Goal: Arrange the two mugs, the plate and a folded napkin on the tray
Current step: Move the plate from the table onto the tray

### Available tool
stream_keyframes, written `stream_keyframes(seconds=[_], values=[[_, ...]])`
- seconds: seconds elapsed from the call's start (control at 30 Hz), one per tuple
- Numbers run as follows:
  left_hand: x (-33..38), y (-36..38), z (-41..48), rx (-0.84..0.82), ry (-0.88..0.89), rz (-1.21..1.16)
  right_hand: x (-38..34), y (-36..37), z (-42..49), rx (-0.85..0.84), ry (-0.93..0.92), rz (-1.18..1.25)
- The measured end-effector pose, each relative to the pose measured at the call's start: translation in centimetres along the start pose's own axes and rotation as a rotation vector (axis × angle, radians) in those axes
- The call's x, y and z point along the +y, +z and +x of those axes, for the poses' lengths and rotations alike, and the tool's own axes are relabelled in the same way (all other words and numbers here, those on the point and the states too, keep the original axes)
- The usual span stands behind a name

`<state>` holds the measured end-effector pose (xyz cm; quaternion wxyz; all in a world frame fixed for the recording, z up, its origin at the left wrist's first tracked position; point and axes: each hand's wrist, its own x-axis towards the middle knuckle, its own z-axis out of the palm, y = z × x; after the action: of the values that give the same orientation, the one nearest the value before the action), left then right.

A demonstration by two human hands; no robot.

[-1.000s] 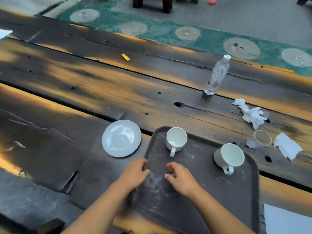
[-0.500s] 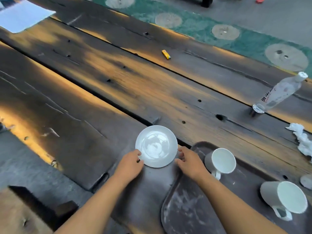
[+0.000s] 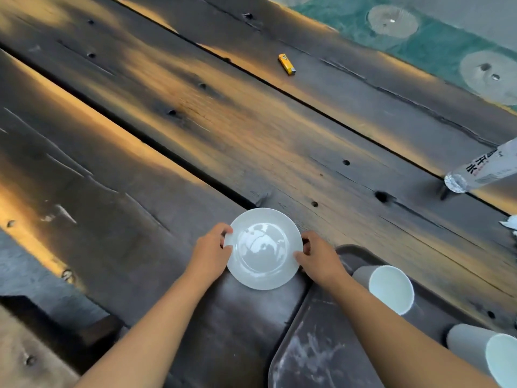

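Observation:
A small white plate lies on the dark wooden table just left of the tray. My left hand grips its left rim, and my right hand grips its right rim. The dark tray sits at the lower right, smeared with white marks. Two white mugs stand on it: one behind my right forearm, another at the frame's right edge. A bit of white napkin shows at the right edge.
A yellow lighter lies far out on the table. A clear plastic bottle stands at the right edge. Green patterned floor runs beyond the table's far side. A dark gap splits the planks diagonally.
Both hands left the tray's near edge, reached left to the plate and now hold its rim from both sides. The view swung left and closer.

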<state>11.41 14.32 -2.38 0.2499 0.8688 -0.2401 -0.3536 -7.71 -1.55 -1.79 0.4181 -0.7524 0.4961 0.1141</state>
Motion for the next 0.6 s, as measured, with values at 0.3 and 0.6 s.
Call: stream_keyframes(seconds=[0.3, 0.6], values=[[-0.3, 0.7, 0.8, 0.000, 0.022, -0.017, 0.0, 1.5, 1.1, 0.053, 0.038, 0.019], [-0.2, 0.9, -0.8, 0.037, 0.014, -0.100, 0.9, 1.3, -1.2, 0.063, 0.043, 0.202]])
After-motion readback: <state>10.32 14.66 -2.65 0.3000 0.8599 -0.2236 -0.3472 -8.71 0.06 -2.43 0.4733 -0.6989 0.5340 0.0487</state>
